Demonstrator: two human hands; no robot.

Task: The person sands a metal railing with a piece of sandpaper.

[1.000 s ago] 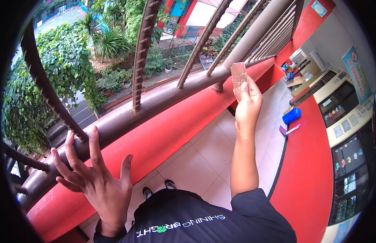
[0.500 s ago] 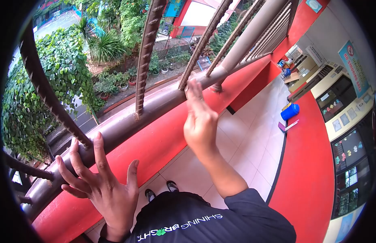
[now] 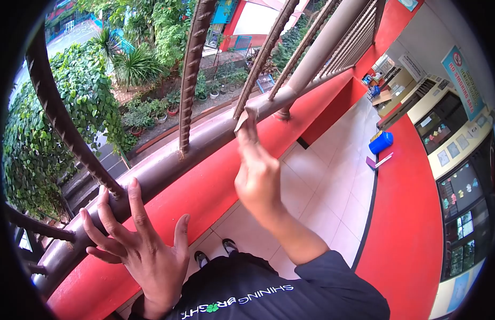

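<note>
My left hand (image 3: pixel 146 250) is spread, its fingertips resting on the thick brown rail (image 3: pixel 162 170) beside a ribbed bar (image 3: pixel 77 138). Farther along the rail, my right hand (image 3: pixel 258 170) has its fingers pressed together around a small greyish-brown piece (image 3: pixel 246 118), perhaps sandpaper or cloth. That piece touches the rail near the foot of another ribbed bar (image 3: pixel 263 53). The rail runs diagonally above a red ledge (image 3: pixel 199 197).
A tiled walkway (image 3: pixel 322 197) lies right of the ledge. Beyond it are a red strip (image 3: pixel 402 229), a blue container (image 3: pixel 381 142), windows and a sign (image 3: pixel 463 80). Plants (image 3: pixel 66 101) grow outside the bars. My feet (image 3: pixel 230 246) are below.
My right hand has shifted slightly left and down along the rail, and the piece in its fingers shows more clearly. My left hand stays spread at the rail. The view has moved a little.
</note>
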